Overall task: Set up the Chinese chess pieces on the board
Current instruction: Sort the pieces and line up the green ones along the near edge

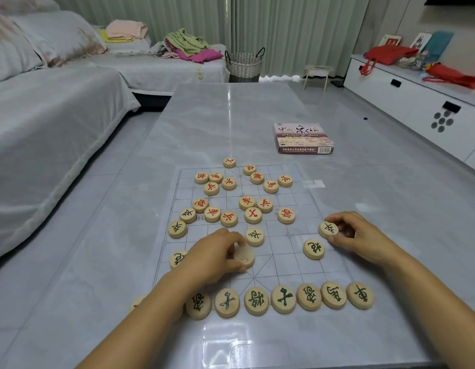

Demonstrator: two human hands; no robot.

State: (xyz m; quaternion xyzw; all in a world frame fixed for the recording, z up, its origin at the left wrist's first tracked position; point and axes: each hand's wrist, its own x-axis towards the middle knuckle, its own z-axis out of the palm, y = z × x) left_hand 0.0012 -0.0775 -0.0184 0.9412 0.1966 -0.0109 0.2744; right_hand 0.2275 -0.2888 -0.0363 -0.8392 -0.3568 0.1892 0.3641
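Observation:
A clear plastic chess board (297,265) lies on the grey table. Several round wooden pieces with green characters stand in a row (282,299) along the board's near edge. Red-character pieces (253,215) lie scattered over the far half, with a few green ones (177,229) at the left. My left hand (215,255) pinches a blurred wooden piece (244,255) over the near middle of the board. My right hand (361,237) pinches a green-character piece (328,229) at the board's right edge. Another green piece (313,249) lies just beside it.
The chess set's box (302,138) sits on the table beyond the board, to the right. A sofa with a grey cover (44,123) runs along the left. A white cabinet (417,102) stands at the right, a woven basket (244,62) behind the table.

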